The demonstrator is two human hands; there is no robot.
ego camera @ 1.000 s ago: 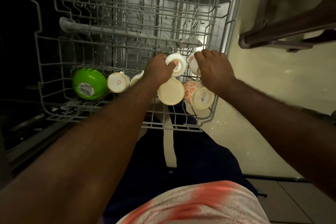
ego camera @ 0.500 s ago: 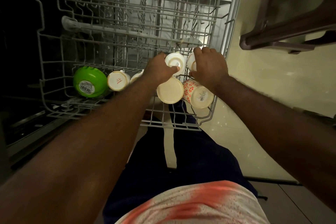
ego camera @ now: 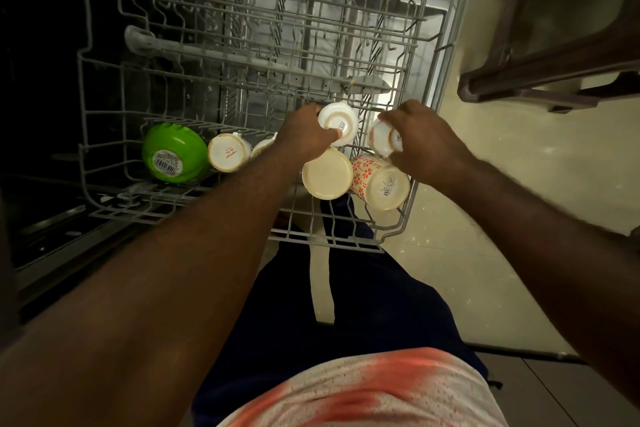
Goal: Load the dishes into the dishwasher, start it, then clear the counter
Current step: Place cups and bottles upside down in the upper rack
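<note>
Four cups and a green bowl [ego camera: 172, 153] sit inverted in the upper rack [ego camera: 408, 208] as the left hand [ego camera: 304, 135] grips a white cup [ego camera: 339, 123] and the right hand [ego camera: 429, 142] another [ego camera: 382, 141], so loading looks underway, with starting and counter-clearing ahead.

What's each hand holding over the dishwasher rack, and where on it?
The left hand grips a white cup by its upturned base. The right hand grips a second white cup around its side.
</note>
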